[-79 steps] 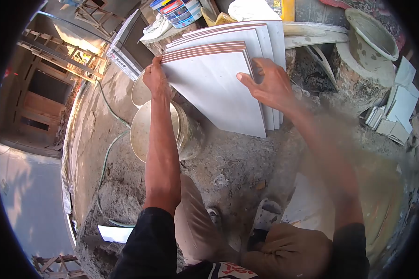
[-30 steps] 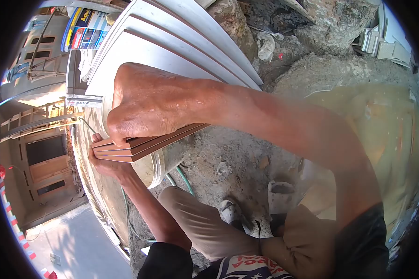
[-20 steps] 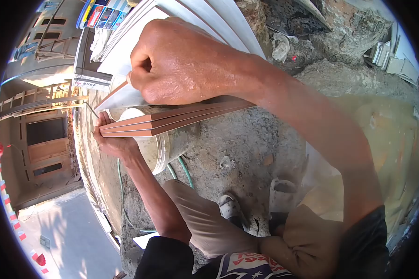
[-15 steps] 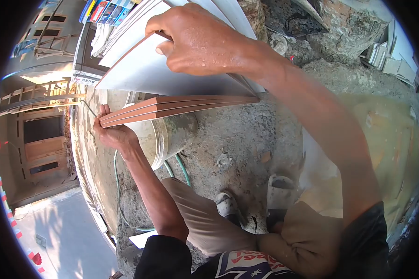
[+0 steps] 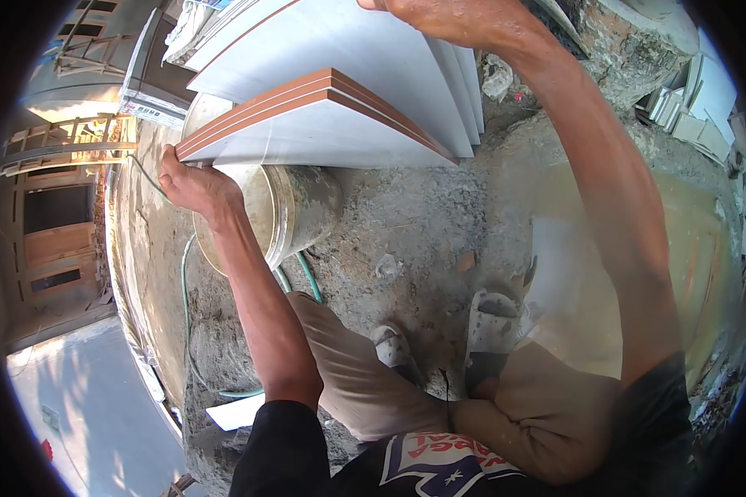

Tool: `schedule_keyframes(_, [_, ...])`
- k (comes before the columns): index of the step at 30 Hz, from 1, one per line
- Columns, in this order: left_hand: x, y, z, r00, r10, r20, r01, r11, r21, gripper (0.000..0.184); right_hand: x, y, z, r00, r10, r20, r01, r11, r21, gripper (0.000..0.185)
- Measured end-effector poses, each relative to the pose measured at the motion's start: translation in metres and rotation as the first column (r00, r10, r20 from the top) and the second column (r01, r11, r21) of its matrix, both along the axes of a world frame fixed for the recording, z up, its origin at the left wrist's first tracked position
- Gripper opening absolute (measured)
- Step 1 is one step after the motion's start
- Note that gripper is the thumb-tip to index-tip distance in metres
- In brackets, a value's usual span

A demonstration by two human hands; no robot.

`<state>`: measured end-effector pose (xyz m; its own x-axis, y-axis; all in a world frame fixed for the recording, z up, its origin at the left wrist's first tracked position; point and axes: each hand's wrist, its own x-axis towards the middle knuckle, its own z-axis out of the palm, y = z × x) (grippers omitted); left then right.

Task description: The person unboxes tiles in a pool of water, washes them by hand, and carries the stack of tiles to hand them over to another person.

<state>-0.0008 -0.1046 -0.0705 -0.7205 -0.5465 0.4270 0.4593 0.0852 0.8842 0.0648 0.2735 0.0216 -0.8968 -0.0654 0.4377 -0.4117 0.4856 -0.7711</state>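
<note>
A small stack of ceramic tiles with white faces and reddish-brown edges tilts over a bucket. My left hand is closed around the stack's left corner, fingers curled at the edge. Behind it lean more white tiles, fanned toward the back. My right hand is at the top edge of the view, over the upper part of the leaning tiles. Its fingers are partly cut off, but the visible ones curl in against a tile. The pale bucket stands under the stack, partly hidden by it.
A green hose lies by the bucket on rough, wet ground. Broken tile pieces are piled at the far right. A printed carton stands at the upper left. A white piece lies near my left elbow.
My left hand has raised and tipped the front stack, so its white face now shows. My right hand has moved up and away, and the tile it pinched leans back with the others.
</note>
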Motion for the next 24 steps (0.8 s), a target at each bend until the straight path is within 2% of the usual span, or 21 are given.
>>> schedule_keyframes(2, [0.014, 0.025, 0.017, 0.999, 0.011, 0.046, -0.018, 0.987, 0.158, 0.020, -0.002, -0.004, -0.005, 1.000, 0.010, -0.007, -0.011, 0.992, -0.126, 0.025])
schedule_keyframes(5, [0.001, 0.020, 0.013, 0.995, 0.077, 0.056, -0.084, 0.988, 0.130, 0.020, -0.003, -0.005, 0.004, 0.986, -0.155, -0.056, 0.159, 0.984, 0.081, 0.026])
schedule_keyframes(7, [-0.004, 0.022, 0.016, 0.989, 0.140, 0.045, -0.145, 0.983, 0.113, 0.021, -0.004, -0.005, -0.003, 0.942, -0.180, -0.284, 0.213, 0.973, 0.089, 0.025])
schedule_keyframes(9, [-0.004, 0.025, 0.017, 0.984, 0.169, 0.049, -0.172, 0.982, 0.078, 0.021, -0.005, -0.005, -0.012, 0.824, -0.210, -0.525, 0.293, 0.953, 0.079, 0.024])
schedule_keyframes(10, [-0.006, 0.025, 0.018, 0.982, 0.180, 0.054, -0.184, 0.978, 0.095, 0.020, 0.004, -0.006, -0.008, 0.809, -0.249, -0.532, 0.352, 0.931, 0.100, 0.021])
schedule_keyframes(13, [-0.017, 0.026, 0.017, 0.980, 0.196, 0.041, -0.200, 0.973, 0.113, 0.023, 0.001, -0.003, -0.016, 0.791, -0.339, -0.510, 0.365, 0.930, -0.051, 0.021])
schedule_keyframes(15, [-0.027, 0.027, 0.016, 0.979, 0.194, 0.058, -0.199, 0.976, 0.092, 0.024, 0.003, 0.001, -0.013, 0.811, -0.363, -0.459, 0.395, 0.918, -0.027, 0.011])
schedule_keyframes(17, [-0.037, 0.026, 0.015, 0.977, 0.205, 0.064, -0.209, 0.976, 0.066, 0.026, 0.002, 0.002, -0.016, 0.845, -0.370, -0.387, 0.382, 0.923, -0.048, 0.014])
schedule_keyframes(19, [-0.028, 0.049, 0.034, 0.967, 0.223, 0.125, -0.234, 0.969, 0.080, 0.024, -0.005, -0.001, -0.028, 0.889, -0.348, -0.298, 0.327, 0.937, -0.121, 0.026])
schedule_keyframes(22, [-0.048, 0.047, 0.027, 0.967, 0.232, 0.109, -0.237, 0.971, 0.039, 0.026, -0.002, -0.010, -0.026, 0.931, -0.325, -0.167, 0.310, 0.944, -0.112, 0.026])
schedule_keyframes(24, [-0.048, 0.052, 0.029, 0.954, 0.277, 0.111, -0.277, 0.961, -0.016, 0.029, 0.001, -0.018, -0.023, 0.933, -0.328, -0.148, 0.309, 0.941, -0.139, 0.027])
